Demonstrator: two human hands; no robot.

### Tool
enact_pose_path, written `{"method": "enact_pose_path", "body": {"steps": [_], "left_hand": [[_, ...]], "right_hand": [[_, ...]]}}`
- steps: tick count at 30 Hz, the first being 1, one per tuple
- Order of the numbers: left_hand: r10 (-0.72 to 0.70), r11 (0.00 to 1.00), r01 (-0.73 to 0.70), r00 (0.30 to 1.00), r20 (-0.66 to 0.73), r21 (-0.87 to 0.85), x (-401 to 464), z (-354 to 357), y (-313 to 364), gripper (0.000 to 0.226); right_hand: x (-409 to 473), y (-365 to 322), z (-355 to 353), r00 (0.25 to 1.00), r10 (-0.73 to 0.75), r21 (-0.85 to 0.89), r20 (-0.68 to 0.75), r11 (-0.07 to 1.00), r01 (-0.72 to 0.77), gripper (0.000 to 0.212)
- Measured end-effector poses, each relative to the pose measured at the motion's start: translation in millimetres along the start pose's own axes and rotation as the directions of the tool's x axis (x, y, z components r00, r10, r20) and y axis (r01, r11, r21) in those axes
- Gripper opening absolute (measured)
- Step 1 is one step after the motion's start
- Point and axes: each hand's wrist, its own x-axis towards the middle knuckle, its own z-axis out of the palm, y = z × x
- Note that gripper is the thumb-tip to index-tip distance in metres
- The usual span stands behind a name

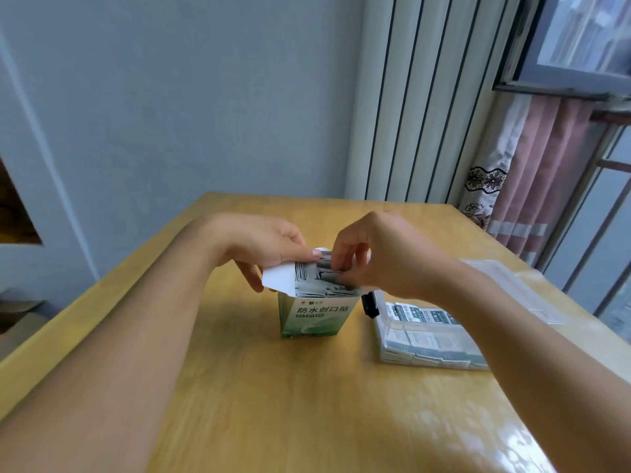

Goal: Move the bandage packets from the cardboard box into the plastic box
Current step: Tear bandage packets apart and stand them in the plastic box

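Wooden bench (273,387): the cardboard box (312,315) stands full of bandage packets (321,285), while the plastic box (426,339) already holds several rows. Left hand (269,247) pinches the box flap back; right hand (379,257) pinches packets at the opening, so I judge much remains.

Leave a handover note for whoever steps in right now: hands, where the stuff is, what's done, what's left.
Left hand: holds back the white flap of the cardboard box, which stands upright mid-table.
Right hand: fingers dipped into the box top, pinching bandage packets.
Plastic box: open, right of the cardboard box, already holding rows of packets; its lid lies behind.
Left: lift out the remaining packets and place them in the plastic box.
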Motion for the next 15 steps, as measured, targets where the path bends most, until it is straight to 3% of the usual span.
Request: {"method": "enact_pose_path", "body": {"steps": [8, 15], "left_hand": [[-0.001, 1.0, 0.001, 1.0, -0.013, 0.007, 4.7, 2.0, -1.1, 0.032], [-0.011, 0.999, 0.01, 1.0, 0.016, 0.053, 3.4, 4.6, 1.0, 0.04]], "right_hand": [[-1.0, -2.7, -1.0, 0.998, 0.026, -0.012, 0.048, 1.0, -0.026, 0.01], [-1.6, -4.2, 3.1, 0.998, -0.061, -0.071, -0.023, 0.996, 0.06, 0.012]]}}
